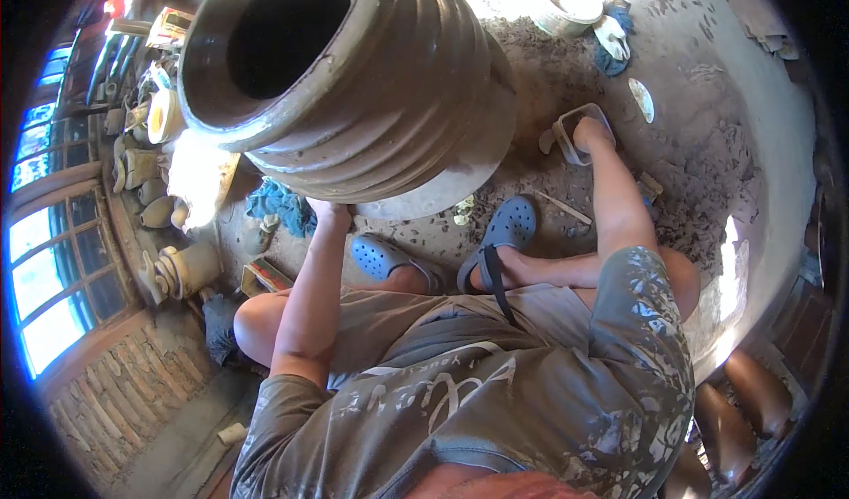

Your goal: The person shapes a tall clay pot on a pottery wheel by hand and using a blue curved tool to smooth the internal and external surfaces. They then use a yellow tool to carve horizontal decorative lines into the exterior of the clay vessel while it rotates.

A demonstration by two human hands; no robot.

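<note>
A large wet clay pot (389, 83) with ridged walls and a wide dark mouth stands in front of me on a pale round wheel head (433, 197). My left hand (329, 211) is at the near left edge of the wheel head, below the pot; its fingers are hidden there. Off to the right, my right hand (591, 135) reaches down into a clear plastic tub (573, 152) on the floor. Its fingers are hidden, so any hold cannot be made out. A small brown rounded piece (547, 141) sits at the tub's left side.
A thin stick (563, 207) lies near my blue clogs (511, 225). Clay scraps cover the floor at right. A bucket (566, 4) and cloths (612, 39) are at the far right. Blue cloth (281, 205), stacked pots (190, 267) and several jars line the left.
</note>
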